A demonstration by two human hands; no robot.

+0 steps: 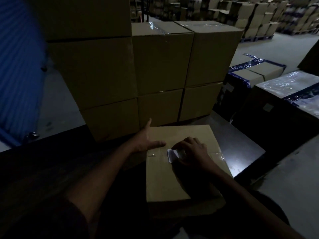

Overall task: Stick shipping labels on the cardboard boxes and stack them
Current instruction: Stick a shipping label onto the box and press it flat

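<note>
Head view: a taped-shut box [174, 176] lies on a dark table [241, 149], contents hidden. Right hand [193, 152], fingers curled, presses a white label [171, 155] onto the box top, its long axis running toward the viewer. Left hand [146, 140] rests flat, fingers spread, on the box's far left corner. Stacked boxes [155, 66] stand behind

Dim light, colours muted. Near cardboard box [172, 178]: plain tan-brown, clear glossy tape along its seam. Shipping label [171, 155] on it: white, faint grey print. Stacked boxes [155, 66] behind: darker olive-brown, shiny clear tape on top. Table [241, 149]: near-black. Left, ribbed shutter [19, 75]: bright blue, vertical ridges. Right, dark cartons [255, 75]: tan tops, navy-blue printed tape with white flecks. Floor [284, 178]: pale grey. Far stacks [250, 14]: beige-tan.
</note>
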